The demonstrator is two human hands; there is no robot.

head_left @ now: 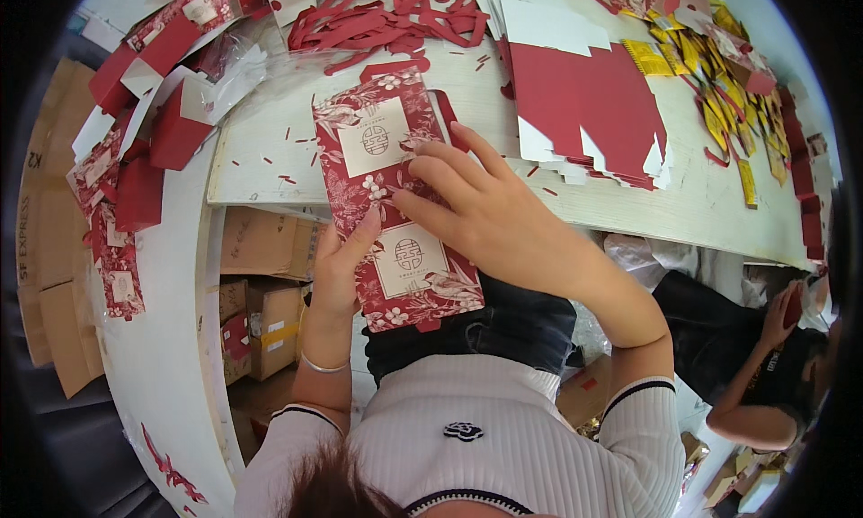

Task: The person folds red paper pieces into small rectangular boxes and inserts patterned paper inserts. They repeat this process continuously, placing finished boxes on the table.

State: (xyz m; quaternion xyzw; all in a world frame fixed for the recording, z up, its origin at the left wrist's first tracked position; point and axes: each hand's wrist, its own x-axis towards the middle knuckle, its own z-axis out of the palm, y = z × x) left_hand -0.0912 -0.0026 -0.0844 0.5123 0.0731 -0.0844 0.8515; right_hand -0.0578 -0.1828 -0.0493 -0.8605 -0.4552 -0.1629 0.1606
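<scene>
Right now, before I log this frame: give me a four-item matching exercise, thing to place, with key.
Things
1. patterned card
2. red ribbons
3. stack of flat red-and-white sheets
4. yellow packets

Places
A. on the table, between the ribbons and the packets
B. scattered at the table's right side
C. in the left hand's grip, the right hand's fingers over it
D. in a loose tangle at the table's far side, beyond the card

Pairs: 1-C, 2-D, 3-A, 4-B
</scene>
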